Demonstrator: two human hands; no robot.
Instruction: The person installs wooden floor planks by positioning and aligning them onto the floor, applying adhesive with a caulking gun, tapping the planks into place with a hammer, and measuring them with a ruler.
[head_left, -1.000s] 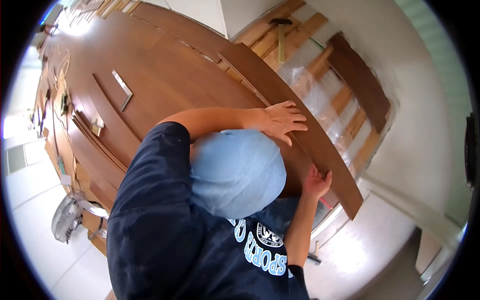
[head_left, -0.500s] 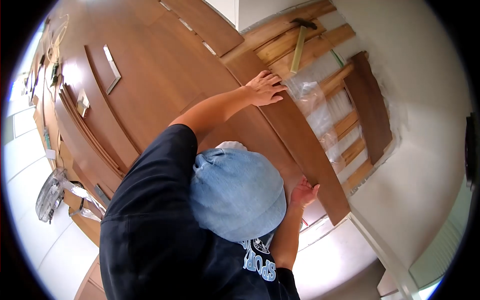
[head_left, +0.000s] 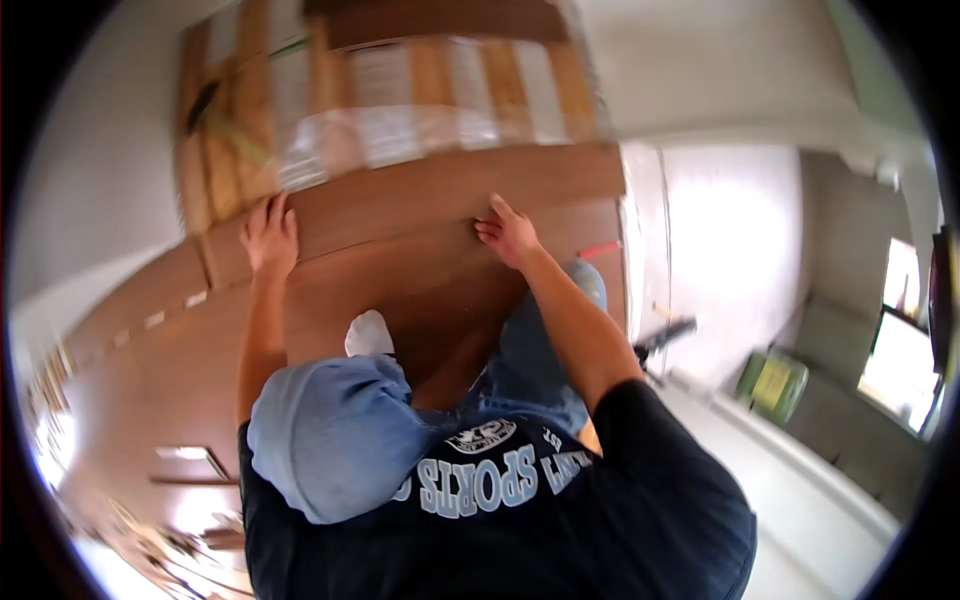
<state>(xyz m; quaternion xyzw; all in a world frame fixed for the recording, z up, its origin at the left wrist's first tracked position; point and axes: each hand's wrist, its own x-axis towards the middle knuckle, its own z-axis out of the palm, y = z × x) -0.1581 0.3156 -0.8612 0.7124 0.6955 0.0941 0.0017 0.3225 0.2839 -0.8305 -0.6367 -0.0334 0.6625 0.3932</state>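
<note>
One head-worn camera looks steeply down, close

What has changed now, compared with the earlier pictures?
The view has turned. The plank has moved from a slant into line with the next plank. The left hand has shifted along it, towards its left end. Whether the right hand still touches it is unclear. The hammer stays on the joists.

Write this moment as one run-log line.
left hand: on board | right hand: over board, touch unclear | hammer: beyond board, on slats
</note>
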